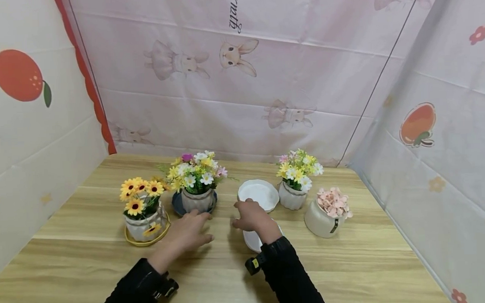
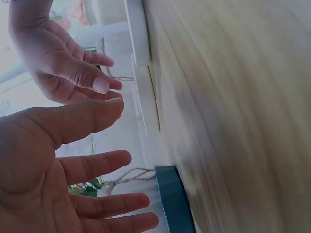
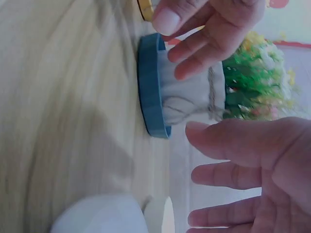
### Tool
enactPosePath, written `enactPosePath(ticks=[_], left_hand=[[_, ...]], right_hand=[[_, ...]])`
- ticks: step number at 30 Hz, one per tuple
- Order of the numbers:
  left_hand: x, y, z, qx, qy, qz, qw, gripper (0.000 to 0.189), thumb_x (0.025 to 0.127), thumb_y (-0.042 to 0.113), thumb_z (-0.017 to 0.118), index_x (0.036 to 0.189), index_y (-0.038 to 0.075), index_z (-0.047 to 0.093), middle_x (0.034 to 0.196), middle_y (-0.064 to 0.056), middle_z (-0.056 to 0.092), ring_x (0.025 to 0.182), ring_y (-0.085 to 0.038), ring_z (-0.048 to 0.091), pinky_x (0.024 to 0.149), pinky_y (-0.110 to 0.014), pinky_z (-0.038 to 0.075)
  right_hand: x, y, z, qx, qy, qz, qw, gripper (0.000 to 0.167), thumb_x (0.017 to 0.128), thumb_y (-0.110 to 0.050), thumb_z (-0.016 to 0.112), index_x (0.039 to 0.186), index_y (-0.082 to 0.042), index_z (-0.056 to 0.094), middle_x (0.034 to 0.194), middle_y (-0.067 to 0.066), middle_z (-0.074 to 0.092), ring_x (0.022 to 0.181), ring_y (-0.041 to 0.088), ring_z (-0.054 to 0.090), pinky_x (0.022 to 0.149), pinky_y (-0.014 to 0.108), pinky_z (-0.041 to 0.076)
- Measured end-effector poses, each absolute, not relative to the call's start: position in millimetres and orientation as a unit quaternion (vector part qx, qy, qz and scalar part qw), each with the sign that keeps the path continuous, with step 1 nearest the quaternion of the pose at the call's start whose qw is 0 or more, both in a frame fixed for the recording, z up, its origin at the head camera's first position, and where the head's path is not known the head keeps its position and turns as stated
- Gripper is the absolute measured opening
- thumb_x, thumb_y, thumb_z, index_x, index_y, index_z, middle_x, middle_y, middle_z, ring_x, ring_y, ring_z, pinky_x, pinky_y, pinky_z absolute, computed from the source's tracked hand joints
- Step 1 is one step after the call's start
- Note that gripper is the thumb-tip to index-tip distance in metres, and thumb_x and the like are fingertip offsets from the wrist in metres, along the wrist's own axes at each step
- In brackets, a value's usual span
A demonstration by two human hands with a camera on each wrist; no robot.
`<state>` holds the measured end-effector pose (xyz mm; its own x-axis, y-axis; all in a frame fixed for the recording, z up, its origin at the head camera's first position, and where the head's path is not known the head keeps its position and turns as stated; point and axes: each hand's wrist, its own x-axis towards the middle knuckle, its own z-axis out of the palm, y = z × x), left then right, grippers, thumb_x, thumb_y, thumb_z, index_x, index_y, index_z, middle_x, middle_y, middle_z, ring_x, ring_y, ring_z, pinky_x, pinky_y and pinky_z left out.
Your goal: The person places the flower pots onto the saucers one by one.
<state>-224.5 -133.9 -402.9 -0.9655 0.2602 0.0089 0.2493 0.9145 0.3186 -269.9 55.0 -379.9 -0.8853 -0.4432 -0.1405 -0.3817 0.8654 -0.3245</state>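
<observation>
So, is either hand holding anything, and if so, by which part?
Nothing is held. The left hand is open near the pot on the blue saucer; the right hand is open by the white saucers.

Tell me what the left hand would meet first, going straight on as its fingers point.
Probably the near rim of the blue saucer, or else the pot standing on it. The left hand overlaps the saucer in the head view, so the depth between them is unclear.
</observation>
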Motion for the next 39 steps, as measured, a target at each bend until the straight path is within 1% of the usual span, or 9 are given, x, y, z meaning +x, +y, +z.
enactPosePath(ticks=[4,8,12,18,26,29,34,37,39], left_hand=[[-229.3,-122.8,-403.8,0.139,0.978,0.156,0.020,0.053,0.076,0.034,0.076,0.121,0.010,0.061,0.112,-0.015,0.054,0.099,-0.034,0.054,0.078,-0.050,0.046],[-234.1,-110.7,-406.9,0.165,0.975,0.145,0.018,0.049,0.075,0.034,0.077,0.116,0.011,0.063,0.108,-0.013,0.054,0.097,-0.034,0.053,0.079,-0.053,0.044],[-238.9,-101.5,-409.4,0.191,0.970,0.148,0.013,0.045,0.075,0.033,0.078,0.112,0.010,0.065,0.105,-0.012,0.055,0.095,-0.033,0.053,0.076,-0.053,0.044],[-248.9,-93.2,-411.5,0.210,0.965,0.156,0.018,0.044,0.078,0.031,0.075,0.116,0.011,0.063,0.110,-0.012,0.055,0.098,-0.032,0.053,0.078,-0.050,0.045],[-263.7,-86.9,-412.3,0.232,0.952,0.200,0.017,0.043,0.080,0.028,0.073,0.116,0.008,0.062,0.110,-0.013,0.055,0.098,-0.030,0.054,0.078,-0.047,0.046],[-268.3,-84.6,-414.0,0.235,0.947,0.217,0.021,0.042,0.081,0.027,0.072,0.116,0.006,0.062,0.111,-0.013,0.055,0.100,-0.030,0.053,0.080,-0.046,0.046],[-276.3,-78.5,-416.9,0.225,0.948,0.224,0.029,0.041,0.081,0.027,0.072,0.116,0.006,0.062,0.109,-0.012,0.054,0.099,-0.027,0.053,0.079,-0.040,0.046],[-280.5,-74.1,-415.1,0.198,0.950,0.238,0.045,0.042,0.081,0.027,0.072,0.116,0.007,0.063,0.108,-0.011,0.056,0.097,-0.026,0.055,0.076,-0.038,0.047],[-283.5,-71.4,-413.1,0.171,0.946,0.269,0.063,0.042,0.081,0.027,0.072,0.117,0.007,0.063,0.104,-0.010,0.059,0.085,-0.022,0.056,0.068,-0.035,0.047]], right_hand=[[-270.0,66.0,-377.1,-0.195,0.964,-0.147,0.101,0.048,0.087,-0.022,0.066,0.129,-0.002,0.053,0.114,0.017,0.054,0.110,0.038,0.048,0.085,0.045,0.042],[-269.8,77.2,-378.8,-0.174,0.970,-0.147,0.091,0.047,0.086,-0.023,0.068,0.126,-0.002,0.055,0.111,0.018,0.054,0.106,0.039,0.049,0.084,0.045,0.043],[-269.5,88.1,-382.2,-0.161,0.971,-0.155,0.088,0.049,0.085,-0.024,0.070,0.125,-0.002,0.055,0.112,0.018,0.053,0.107,0.039,0.048,0.083,0.045,0.043],[-270.6,103.4,-385.6,-0.143,0.971,-0.172,0.090,0.052,0.084,-0.023,0.070,0.128,-0.001,0.053,0.118,0.019,0.052,0.109,0.036,0.047,0.082,0.043,0.043],[-273.9,119.8,-385.7,-0.087,0.971,-0.207,0.083,0.055,0.084,-0.021,0.071,0.128,0.005,0.050,0.121,0.022,0.053,0.115,0.039,0.046,0.088,0.044,0.042],[-275.2,126.0,-387.8,-0.072,0.971,-0.219,0.063,0.051,0.083,-0.018,0.070,0.124,0.007,0.053,0.113,0.023,0.056,0.104,0.037,0.052,0.080,0.042,0.045],[-278.8,136.6,-391.6,-0.049,0.973,-0.224,0.025,0.031,0.080,-0.014,0.070,0.102,0.006,0.062,0.090,0.016,0.059,0.080,0.028,0.055,0.066,0.039,0.045],[-280.0,142.3,-393.1,-0.019,0.969,-0.244,0.017,0.033,0.079,-0.015,0.069,0.102,0.008,0.060,0.093,0.018,0.059,0.083,0.029,0.055,0.068,0.041,0.046],[-281.0,145.9,-393.5,-0.003,0.967,-0.255,0.010,0.035,0.080,-0.016,0.068,0.101,0.009,0.057,0.093,0.020,0.058,0.083,0.030,0.055,0.067,0.041,0.045]])
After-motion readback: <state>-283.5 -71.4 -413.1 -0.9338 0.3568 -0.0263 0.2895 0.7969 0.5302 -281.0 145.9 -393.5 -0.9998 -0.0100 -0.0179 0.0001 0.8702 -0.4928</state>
